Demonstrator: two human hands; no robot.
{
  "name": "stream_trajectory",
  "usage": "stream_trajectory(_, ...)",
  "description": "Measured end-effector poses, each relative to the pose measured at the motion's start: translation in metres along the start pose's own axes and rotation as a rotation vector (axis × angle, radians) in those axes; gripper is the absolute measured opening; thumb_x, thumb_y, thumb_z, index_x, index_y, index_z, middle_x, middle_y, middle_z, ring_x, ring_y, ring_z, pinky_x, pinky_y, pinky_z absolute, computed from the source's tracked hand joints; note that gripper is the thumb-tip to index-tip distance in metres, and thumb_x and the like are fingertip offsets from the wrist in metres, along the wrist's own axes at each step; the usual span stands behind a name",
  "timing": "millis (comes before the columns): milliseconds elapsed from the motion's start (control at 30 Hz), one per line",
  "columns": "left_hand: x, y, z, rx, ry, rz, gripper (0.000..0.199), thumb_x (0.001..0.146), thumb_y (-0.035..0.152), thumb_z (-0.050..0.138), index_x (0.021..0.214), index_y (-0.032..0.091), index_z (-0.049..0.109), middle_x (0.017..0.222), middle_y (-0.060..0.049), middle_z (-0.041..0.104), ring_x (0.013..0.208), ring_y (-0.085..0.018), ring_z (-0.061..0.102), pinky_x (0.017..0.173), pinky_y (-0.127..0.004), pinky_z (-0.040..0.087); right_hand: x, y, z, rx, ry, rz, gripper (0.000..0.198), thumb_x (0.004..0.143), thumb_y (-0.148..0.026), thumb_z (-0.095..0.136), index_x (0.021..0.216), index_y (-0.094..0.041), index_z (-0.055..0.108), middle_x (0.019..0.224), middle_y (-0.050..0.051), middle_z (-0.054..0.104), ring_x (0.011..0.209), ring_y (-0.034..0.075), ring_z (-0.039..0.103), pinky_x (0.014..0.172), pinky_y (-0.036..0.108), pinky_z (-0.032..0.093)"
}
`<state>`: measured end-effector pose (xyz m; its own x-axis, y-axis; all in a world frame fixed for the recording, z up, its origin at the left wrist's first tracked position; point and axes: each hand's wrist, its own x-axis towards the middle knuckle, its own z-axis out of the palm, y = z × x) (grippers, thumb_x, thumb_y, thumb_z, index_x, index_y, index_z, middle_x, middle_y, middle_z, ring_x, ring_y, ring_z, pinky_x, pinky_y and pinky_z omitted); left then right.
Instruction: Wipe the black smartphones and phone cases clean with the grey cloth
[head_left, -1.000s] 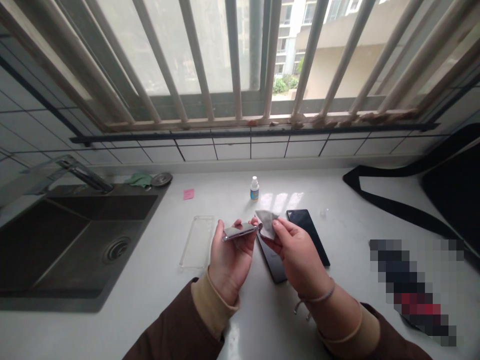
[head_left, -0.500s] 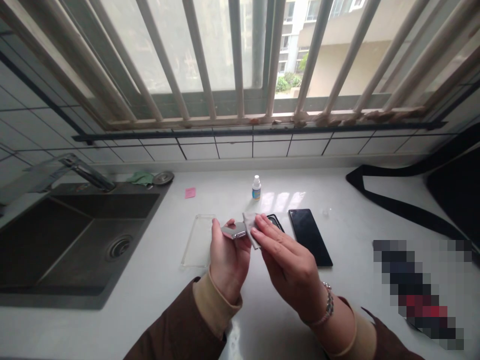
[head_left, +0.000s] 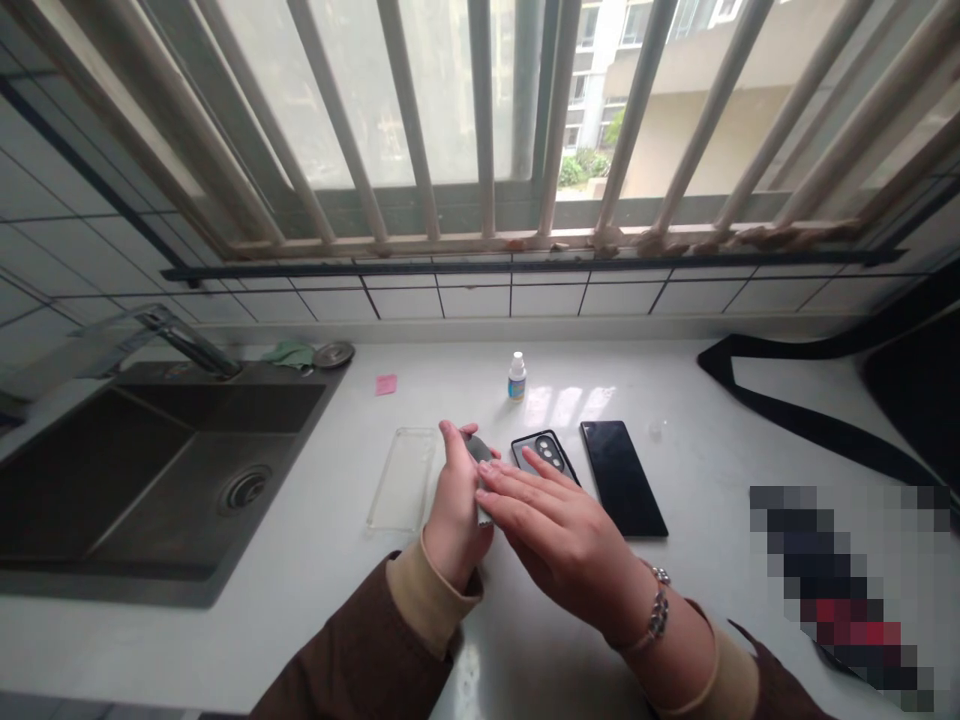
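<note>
In the middle of the head view, my left hand (head_left: 454, 505) grips a thin glossy grey phone (head_left: 477, 447), mostly hidden by fingers. My right hand (head_left: 559, 525) presses a folded light grey cloth (head_left: 484, 518) against it, its fingers long and close together. Only a jagged bit of the cloth shows below the fingertips. Just beyond the right hand, a black phone case (head_left: 517, 445) with round camera holes lies on the counter. To its right is a black phone (head_left: 624, 480) lying flat. A clear phone case (head_left: 397, 480) lies left of my left hand.
A small white bottle (head_left: 517, 380) stands upright behind the hands. A pink paper slip (head_left: 385, 385) lies left of it. The sink (head_left: 180, 480) with its faucet (head_left: 187, 340) takes up the left side. A black strap (head_left: 810, 400) curves across the right; a blurred patch lies below it.
My right hand has moved down and left across the phone, taking the cloth with it. The phone has tilted in my left hand. More of the black case shows.
</note>
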<state>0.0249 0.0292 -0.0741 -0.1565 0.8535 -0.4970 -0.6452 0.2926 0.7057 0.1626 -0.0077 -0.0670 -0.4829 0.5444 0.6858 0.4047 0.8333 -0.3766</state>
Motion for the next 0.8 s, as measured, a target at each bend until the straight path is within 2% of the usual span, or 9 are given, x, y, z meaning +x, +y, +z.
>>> stream_trajectory(100, -0.002, 0.005, 0.005, 0.019, 0.025, 0.001, 0.064, 0.094, 0.082, 0.045, 0.124, 0.027, 0.052, 0.075, 0.000, 0.061, 0.063, -0.020, 0.067, 0.065, -0.034, 0.059, 0.001, -0.005, 0.003, 0.194, 0.001, 0.113, 0.039, 0.103, -0.009, 0.057, 0.138, -0.020, 0.068, 0.147, 0.009, 0.067, 0.139, 0.024, 0.063, 0.126, 0.049, 0.044)
stream_trajectory(167, -0.004, 0.009, 0.007, 0.017, 0.004, -0.010, 0.060, 0.097, 0.079, 0.044, 0.122, 0.025, 0.052, 0.073, 0.000, 0.060, 0.058, -0.018, 0.064, 0.061, -0.030, 0.056, 0.001, -0.005, 0.005, 0.375, 0.060, 0.335, 0.035, 0.106, -0.017, 0.056, 0.136, -0.024, 0.071, 0.142, 0.008, 0.072, 0.132, 0.025, 0.068, 0.118, 0.046, 0.054)
stream_trajectory(300, -0.008, 0.012, 0.006, 0.069, -0.116, -0.157, 0.059, 0.101, 0.075, 0.038, 0.125, 0.023, 0.053, 0.076, -0.002, 0.064, 0.056, -0.018, 0.063, 0.056, -0.030, 0.055, -0.003, 0.006, 0.005, 0.616, 0.270, 0.889, 0.035, 0.108, -0.042, 0.056, 0.127, -0.021, 0.077, 0.115, 0.010, 0.082, 0.097, 0.028, 0.082, 0.082, 0.041, 0.070)
stream_trajectory(367, -0.009, 0.011, 0.003, 0.118, -0.170, -0.255, 0.065, 0.098, 0.079, 0.037, 0.129, 0.024, 0.054, 0.077, -0.002, 0.064, 0.055, -0.020, 0.064, 0.054, -0.035, 0.057, -0.005, 0.011, 0.003, 0.587, 0.387, 0.975, 0.038, 0.107, -0.046, 0.056, 0.125, -0.020, 0.077, 0.112, 0.011, 0.083, 0.092, 0.028, 0.082, 0.077, 0.042, 0.071)
stream_trajectory(400, -0.009, 0.009, 0.001, 0.134, -0.194, -0.292, 0.068, 0.096, 0.081, 0.037, 0.130, 0.025, 0.055, 0.076, -0.001, 0.064, 0.054, -0.020, 0.064, 0.053, -0.037, 0.058, -0.005, 0.012, 0.000, 0.512, 0.427, 0.939, 0.036, 0.108, -0.043, 0.056, 0.127, -0.021, 0.076, 0.116, 0.010, 0.082, 0.097, 0.029, 0.082, 0.082, 0.043, 0.071)
stream_trajectory(467, -0.009, 0.007, 0.000, 0.137, -0.240, -0.338, 0.074, 0.094, 0.084, 0.038, 0.128, 0.022, 0.060, 0.074, -0.002, 0.064, 0.054, -0.020, 0.064, 0.054, -0.037, 0.058, -0.006, 0.012, -0.004, 0.312, 0.398, 0.693, 0.032, 0.108, -0.030, 0.057, 0.134, -0.025, 0.073, 0.128, 0.009, 0.079, 0.113, 0.028, 0.078, 0.099, 0.047, 0.066)
stream_trajectory(600, -0.010, 0.008, 0.005, 0.074, -0.254, -0.337, 0.074, 0.098, 0.080, 0.036, 0.103, 0.015, 0.070, 0.071, -0.008, 0.069, 0.064, -0.022, 0.070, 0.062, -0.031, 0.058, -0.002, 0.006, -0.008, 0.142, 0.018, 0.025, 0.048, 0.103, -0.010, 0.058, 0.147, -0.028, 0.062, 0.143, 0.005, 0.071, 0.137, 0.023, 0.065, 0.123, 0.049, 0.048)
stream_trajectory(667, -0.013, 0.012, 0.008, 0.067, -0.213, -0.317, 0.072, 0.098, 0.080, 0.037, 0.095, 0.015, 0.070, 0.071, -0.010, 0.071, 0.071, -0.023, 0.073, 0.064, -0.029, 0.058, 0.000, 0.006, -0.007, 0.105, -0.061, -0.071, 0.046, 0.103, -0.008, 0.058, 0.145, -0.024, 0.062, 0.145, 0.006, 0.069, 0.142, 0.023, 0.060, 0.126, 0.050, 0.045)
stream_trajectory(800, -0.016, 0.016, 0.010, 0.079, -0.151, -0.273, 0.069, 0.097, 0.079, 0.043, 0.098, 0.017, 0.073, 0.073, -0.008, 0.074, 0.078, -0.025, 0.076, 0.068, -0.030, 0.059, 0.001, 0.006, -0.007, 0.029, -0.076, -0.091, 0.039, 0.103, -0.008, 0.058, 0.138, -0.022, 0.065, 0.146, 0.005, 0.069, 0.145, 0.022, 0.057, 0.129, 0.049, 0.040)
